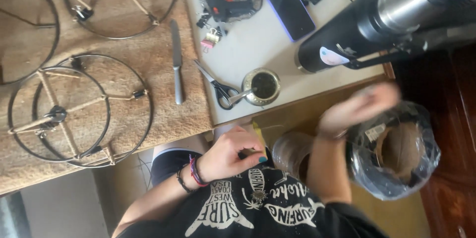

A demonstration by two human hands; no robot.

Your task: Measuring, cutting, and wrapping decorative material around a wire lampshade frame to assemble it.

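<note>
Your left hand (pixel 229 154) is curled nearly shut at your chest, fingertips pinching a small dark item; can't tell what. Your right hand (pixel 359 109) is motion-blurred, so finger spread is unclear; it hovers just above the clear crinkled plastic bag (pixel 396 151). The bag is translucent and glossy and holds a brown roll of twine-like cord (pixel 402 149). Black-handled steel scissors (pixel 218 85) lie beyond your left fingertips.

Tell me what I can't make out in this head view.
- Right hand: motion blur, so its grip is unreadable.
- Left hand: curled fingers hide anything inside.
- Plastic bag: glare and wrinkles obscure the contents.
- Wire ring: cut off by the left edge.
</note>
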